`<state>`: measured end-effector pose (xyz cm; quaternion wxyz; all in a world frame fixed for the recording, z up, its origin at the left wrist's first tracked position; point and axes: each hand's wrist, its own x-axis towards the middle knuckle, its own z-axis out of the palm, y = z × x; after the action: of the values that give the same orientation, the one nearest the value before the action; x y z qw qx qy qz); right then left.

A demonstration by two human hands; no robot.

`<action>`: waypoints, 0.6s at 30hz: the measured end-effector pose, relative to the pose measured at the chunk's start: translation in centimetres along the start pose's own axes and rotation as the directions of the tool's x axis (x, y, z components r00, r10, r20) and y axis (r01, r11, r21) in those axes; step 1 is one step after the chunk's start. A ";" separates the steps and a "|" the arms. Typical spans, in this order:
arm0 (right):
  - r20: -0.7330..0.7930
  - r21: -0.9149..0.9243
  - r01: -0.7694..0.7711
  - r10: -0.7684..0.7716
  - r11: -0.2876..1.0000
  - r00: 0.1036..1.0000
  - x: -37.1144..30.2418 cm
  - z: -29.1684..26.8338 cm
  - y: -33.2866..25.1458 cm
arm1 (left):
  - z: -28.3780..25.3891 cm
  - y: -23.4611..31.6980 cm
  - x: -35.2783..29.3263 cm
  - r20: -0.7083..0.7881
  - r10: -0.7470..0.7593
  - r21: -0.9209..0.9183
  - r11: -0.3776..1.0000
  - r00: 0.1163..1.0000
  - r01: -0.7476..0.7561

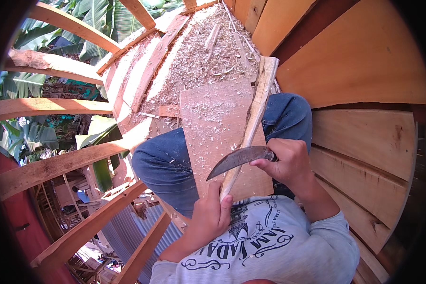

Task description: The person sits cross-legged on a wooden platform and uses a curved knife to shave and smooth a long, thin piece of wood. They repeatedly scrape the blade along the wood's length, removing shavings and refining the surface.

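My right hand [288, 162] is closed round the handle of a broad, curved dark knife [239, 159]. Its blade points left and lies across a long, pale strip of wood [259, 104], close to the strip's near end. That near end is gripped by my left hand [212, 211], fingers wrapped round it just below the blade. From there the strip slants up and away past my right knee. Beneath it a flat wooden board [217, 128], sprinkled with shavings, rests across my lap between my legs.
Wood shavings [194, 61] thickly cover the plank floor ahead, with loose wood strips [158, 61] among them. Wooden rails [66, 109] with open gaps run along the left, banana leaves [99, 23] beyond. A plank wall [359, 132] stands close on my right.
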<state>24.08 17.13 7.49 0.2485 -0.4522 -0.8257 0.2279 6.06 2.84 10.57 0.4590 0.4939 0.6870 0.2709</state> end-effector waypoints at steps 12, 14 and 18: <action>-0.029 -0.058 0.022 -0.024 0.998 0.999 0.5 -0.3 1.3 | -0.1 -0.2 0.6 -0.133 0.016 0.054 0.999 0.991 -0.009; -0.087 -0.038 -0.111 0.107 0.993 0.990 1.2 -0.8 3.2 | -0.3 -0.4 0.2 -0.125 -0.004 0.051 0.999 0.992 0.010; -0.082 0.017 0.063 -0.062 0.998 0.995 1.1 -1.0 1.3 | -0.1 -0.3 0.2 -0.098 0.031 0.035 0.999 0.995 -0.028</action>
<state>24.98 18.85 7.68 0.2934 -0.4326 -0.8264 0.2095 5.80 2.92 10.28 0.4121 0.4979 0.7059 0.2900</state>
